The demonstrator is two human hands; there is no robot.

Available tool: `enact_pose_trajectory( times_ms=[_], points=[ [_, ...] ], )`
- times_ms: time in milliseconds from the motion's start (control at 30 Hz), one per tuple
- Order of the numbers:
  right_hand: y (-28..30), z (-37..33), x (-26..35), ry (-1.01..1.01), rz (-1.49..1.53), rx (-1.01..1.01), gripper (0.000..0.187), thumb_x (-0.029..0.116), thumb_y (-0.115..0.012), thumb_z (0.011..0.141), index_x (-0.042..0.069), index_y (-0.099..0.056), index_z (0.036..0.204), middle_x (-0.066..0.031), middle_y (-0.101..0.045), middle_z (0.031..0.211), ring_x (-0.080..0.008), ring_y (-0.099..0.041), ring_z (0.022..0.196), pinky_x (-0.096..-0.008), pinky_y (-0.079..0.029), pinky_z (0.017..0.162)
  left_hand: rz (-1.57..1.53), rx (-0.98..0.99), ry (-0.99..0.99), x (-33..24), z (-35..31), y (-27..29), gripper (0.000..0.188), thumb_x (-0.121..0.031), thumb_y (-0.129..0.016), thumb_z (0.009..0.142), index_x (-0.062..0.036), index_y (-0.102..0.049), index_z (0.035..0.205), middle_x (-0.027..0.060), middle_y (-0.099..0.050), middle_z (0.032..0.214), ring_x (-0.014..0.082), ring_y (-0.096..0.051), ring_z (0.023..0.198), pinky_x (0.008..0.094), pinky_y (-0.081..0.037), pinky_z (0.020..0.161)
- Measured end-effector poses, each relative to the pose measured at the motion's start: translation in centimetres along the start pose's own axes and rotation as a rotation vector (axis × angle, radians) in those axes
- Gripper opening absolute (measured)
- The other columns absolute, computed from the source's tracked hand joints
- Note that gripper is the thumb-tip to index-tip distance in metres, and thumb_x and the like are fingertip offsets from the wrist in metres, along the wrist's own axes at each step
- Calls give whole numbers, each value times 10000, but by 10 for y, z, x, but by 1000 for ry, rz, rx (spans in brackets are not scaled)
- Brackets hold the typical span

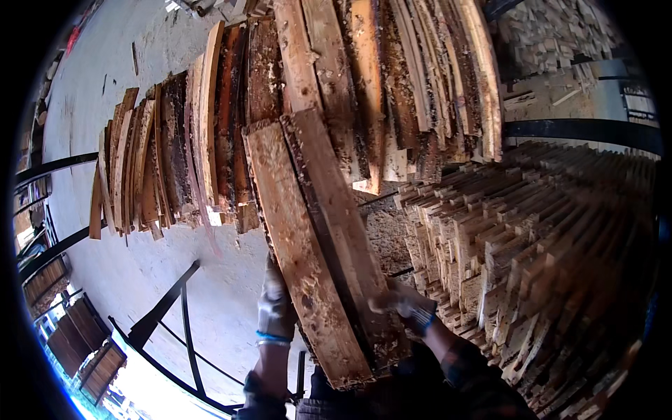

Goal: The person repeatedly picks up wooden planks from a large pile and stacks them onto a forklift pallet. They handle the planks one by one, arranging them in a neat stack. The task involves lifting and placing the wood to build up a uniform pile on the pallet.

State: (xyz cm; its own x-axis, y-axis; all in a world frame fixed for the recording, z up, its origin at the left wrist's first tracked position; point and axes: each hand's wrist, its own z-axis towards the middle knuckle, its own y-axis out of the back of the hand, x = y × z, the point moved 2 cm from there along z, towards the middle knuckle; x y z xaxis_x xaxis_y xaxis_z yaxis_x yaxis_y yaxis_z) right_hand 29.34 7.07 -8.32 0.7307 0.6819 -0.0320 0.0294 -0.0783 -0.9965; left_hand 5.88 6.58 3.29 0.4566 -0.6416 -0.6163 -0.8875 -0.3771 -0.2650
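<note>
Two rough bark-edged wooden boards [302, 259] lie side by side, slanting from my body up to the long pile ahead. My left hand [275, 302], in a pale work glove with a blue cuff, grips their left edge; its fingers are partly hidden behind the wood. On the opposite edge, my right hand [407, 305] in a matching glove holds the boards, slightly blurred. The far ends of the boards overlap the near edge of a pile of bark-sided slabs [262, 77], which stand packed in a row.
To the right rises a tall stack of sawn strips [483, 259]. A black metal bar [581, 133] crosses behind it, with a heap of wood pieces [553, 35] beyond. A dark metal frame [185, 315] stands at lower left over the pale floor [133, 280].
</note>
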Motion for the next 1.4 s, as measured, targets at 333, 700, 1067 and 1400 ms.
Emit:
enact_pose_trajectory(
  times_ms=[333,700,1067,1400],
  points=[
    [-177,-70,-45,-150,-621,-662,813,170,-638,900,47,-110,1506,-144,-647,1044,-178,-631,843,-319,-534,745,-80,-123,102,-11,-132,-24,523,-419,-593,872,-65,-527,1250,8,-618,881,109,-575,671,236,-467,545],
    [-502,-154,16,289,-1526,-754,985,385,-733,786,33,-143,1492,-144,-695,849,-211,-671,744,-350,-542,676,116,487,-645,-149,-297,-187,607,-406,-429,969,55,-414,1362,161,-437,1399,271,-439,1261,414,-326,1088],
    [-768,-398,-15,1072,-1357,-1450,966,440,-745,702,61,-288,1465,-263,-603,1175,-296,-604,1087,-353,-475,908,362,1188,-186,-177,-520,-480,633,-419,-624,867,-6,-460,1318,148,-605,1142,244,-641,928,374,-560,825],
    [-704,-563,12,281,-1484,-2284,810,371,-608,834,11,-235,1457,-251,-570,1190,-399,-595,1051,-461,-474,923,1626,852,-1377,-65,-576,-611,1050,-736,-651,662,129,-478,1231,318,-645,923,388,-668,880,412,-542,741]
  ],
)
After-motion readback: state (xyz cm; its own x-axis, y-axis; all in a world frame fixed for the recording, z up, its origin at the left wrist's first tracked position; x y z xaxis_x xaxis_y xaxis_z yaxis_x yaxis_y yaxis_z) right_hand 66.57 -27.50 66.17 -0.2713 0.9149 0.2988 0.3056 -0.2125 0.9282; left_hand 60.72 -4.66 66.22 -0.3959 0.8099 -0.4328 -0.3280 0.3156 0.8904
